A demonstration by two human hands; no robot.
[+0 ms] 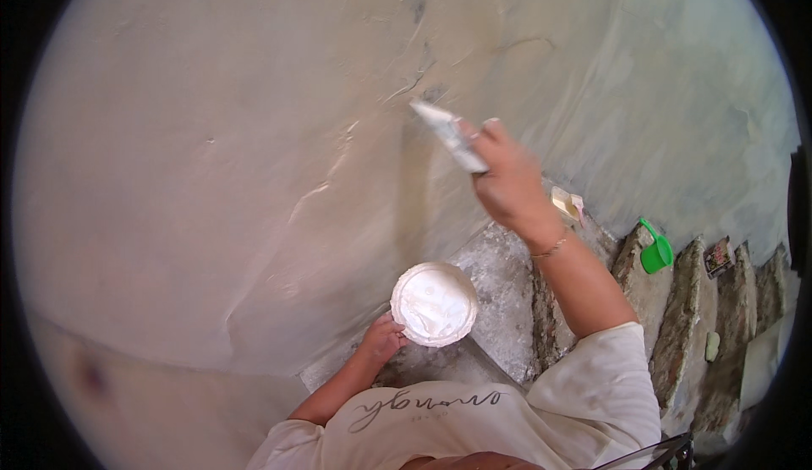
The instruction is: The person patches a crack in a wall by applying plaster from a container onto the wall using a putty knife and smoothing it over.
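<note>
My right hand [512, 174] is raised at the wall, closed round a putty knife [448, 134] with a pale, smeared blade. The blade's tip is close to a rough, cracked patch on the plastered wall [211, 72]; whether it touches cannot be made out. Lower down, my left hand [385, 338] grips the left rim of a round white lid [435, 304], held like a tray. White paste lies spread over the lid's face. The fingers of the left hand beneath the lid are hidden.
Rough concrete steps [677, 335] run along the wall to the right. On them are a green dipper [655, 254], a small dark packet [719, 257], a pale green lump [712, 346] and a cream-coloured tray [565, 203] with a pinkish tool. A dusty landing [499, 275] lies below the lid.
</note>
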